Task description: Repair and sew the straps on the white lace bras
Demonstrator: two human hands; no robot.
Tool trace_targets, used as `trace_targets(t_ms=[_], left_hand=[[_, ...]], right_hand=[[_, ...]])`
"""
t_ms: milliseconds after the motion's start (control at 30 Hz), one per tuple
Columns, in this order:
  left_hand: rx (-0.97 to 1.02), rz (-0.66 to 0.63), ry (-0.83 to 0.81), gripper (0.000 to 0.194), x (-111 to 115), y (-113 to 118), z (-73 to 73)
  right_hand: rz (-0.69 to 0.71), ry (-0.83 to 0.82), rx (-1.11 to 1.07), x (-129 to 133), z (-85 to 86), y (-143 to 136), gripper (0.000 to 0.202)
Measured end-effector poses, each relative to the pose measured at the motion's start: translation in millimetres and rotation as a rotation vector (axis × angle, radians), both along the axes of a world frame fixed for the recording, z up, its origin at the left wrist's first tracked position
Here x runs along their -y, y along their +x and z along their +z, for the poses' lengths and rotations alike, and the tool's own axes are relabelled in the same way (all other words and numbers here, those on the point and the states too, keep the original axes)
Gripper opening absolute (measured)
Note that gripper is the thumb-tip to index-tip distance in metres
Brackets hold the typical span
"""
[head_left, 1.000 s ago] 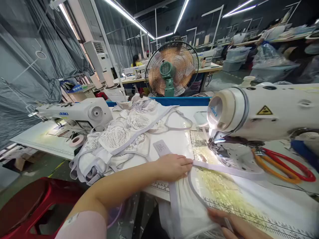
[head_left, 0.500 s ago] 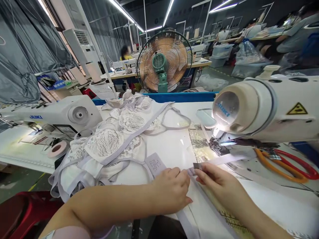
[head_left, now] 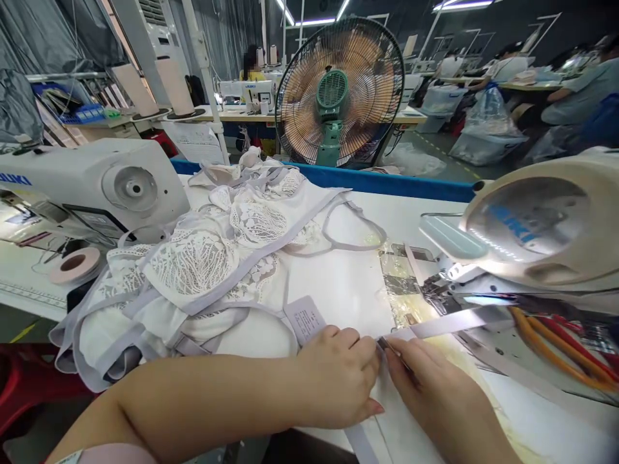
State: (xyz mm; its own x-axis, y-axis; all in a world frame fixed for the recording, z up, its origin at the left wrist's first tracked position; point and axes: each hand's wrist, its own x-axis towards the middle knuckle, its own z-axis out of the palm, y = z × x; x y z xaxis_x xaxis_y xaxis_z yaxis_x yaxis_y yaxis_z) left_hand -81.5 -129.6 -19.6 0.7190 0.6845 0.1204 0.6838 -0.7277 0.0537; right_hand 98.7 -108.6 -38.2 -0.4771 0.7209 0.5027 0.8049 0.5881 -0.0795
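My left hand (head_left: 341,377) is closed, its fingers curled down on the lavender-edged white fabric of a bra beside a printed lavender tag (head_left: 304,320). Close against it, my right hand (head_left: 435,386) pinches a small dark flat piece (head_left: 382,343) at the fabric's edge; its kind is too small to tell. A pale lavender band (head_left: 454,322) runs from beside the right fingers towards the sewing machine (head_left: 536,219). To the left lies a heap of white lace bras (head_left: 193,270) with lavender trim. The fingers hide most of what lies between them.
Orange-handled scissors (head_left: 556,351) and a red-handled tool lie under the machine at the right. A second sewing machine (head_left: 97,187) and a tape roll (head_left: 75,265) stand left. A large fan (head_left: 338,96) is behind the blue table edge (head_left: 387,182). Other people sit farther back.
The view has shifted, bringing the machine and fan closer. The dark piece in my right fingers has turned and now sits lower, nearer my left fingers. Both hands stay together.
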Motion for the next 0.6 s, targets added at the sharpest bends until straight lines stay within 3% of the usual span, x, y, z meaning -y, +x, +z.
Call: trace_targets(t_ms=[267,600], left_hand=[[0.034,0.027,-0.041,0.052,-1.1,0.7,-1.2],[0.002,0.021,-0.057,0.054,-2.7,-0.1,1.7]], right_hand=[[0.023,0.085,0.049,-1.3,2.9,-6.2,0.036],[0.049,0.079,0.079,-4.2,6.7,-6.5,0.036]])
